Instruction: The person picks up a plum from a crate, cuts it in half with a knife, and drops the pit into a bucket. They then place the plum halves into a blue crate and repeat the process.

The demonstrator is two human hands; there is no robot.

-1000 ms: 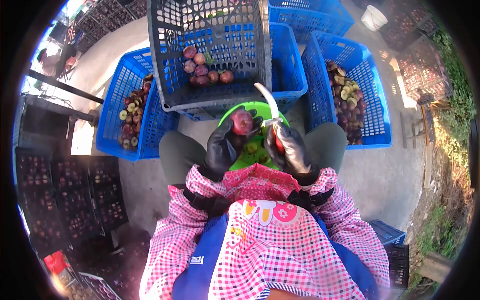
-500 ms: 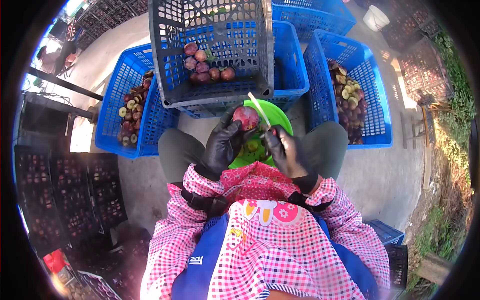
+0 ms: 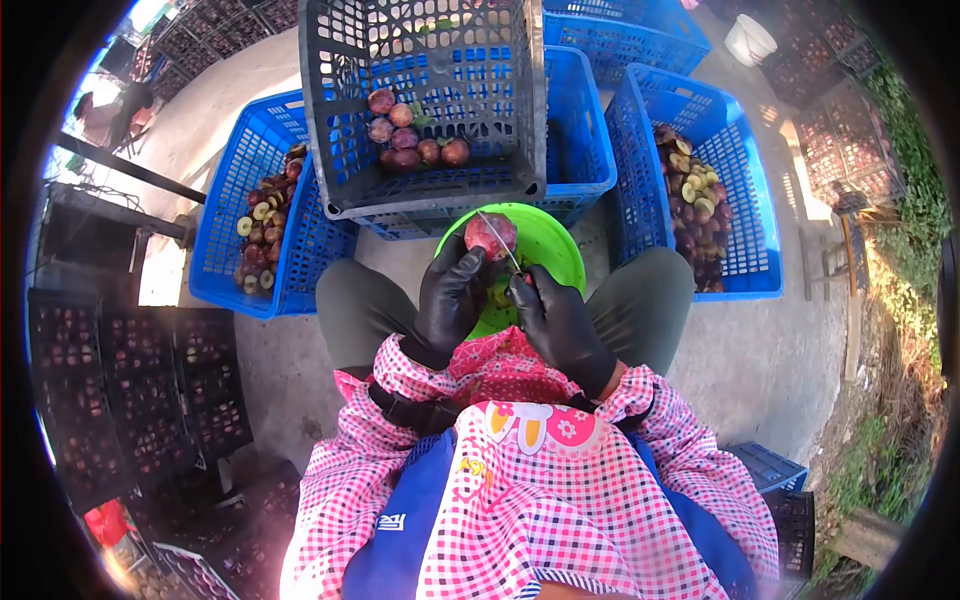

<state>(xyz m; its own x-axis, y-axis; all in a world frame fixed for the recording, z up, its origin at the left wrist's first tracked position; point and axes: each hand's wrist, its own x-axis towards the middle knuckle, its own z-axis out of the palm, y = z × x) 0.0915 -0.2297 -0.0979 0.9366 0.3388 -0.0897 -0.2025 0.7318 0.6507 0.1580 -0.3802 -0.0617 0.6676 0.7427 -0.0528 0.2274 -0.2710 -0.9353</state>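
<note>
Black gloves cover both hands. My left hand (image 3: 452, 300) holds a round reddish-purple fruit (image 3: 491, 236) in its fingertips, above a bright green basin (image 3: 562, 250) between the knees. Closed around the handle of a small knife (image 3: 498, 238) is my right hand (image 3: 556, 322). The thin blade lies across the front of the fruit; whether it has cut in cannot be made out. Just beyond the basin, a black crate (image 3: 438, 196) is tipped toward me on a blue crate (image 3: 580, 130), with several whole fruits (image 3: 403, 137) inside.
Blue crates of cut fruit stand at the left (image 3: 222, 215) and right (image 3: 752, 215). Dark crates (image 3: 120, 380) are stacked at the far left. A white bucket (image 3: 750, 40) sits at the top right, and plants (image 3: 905, 170) line the right edge.
My right hand has moved slightly left and down, turning the knife so its blade now crosses the fruit. The fruit has shifted slightly left in my left hand.
</note>
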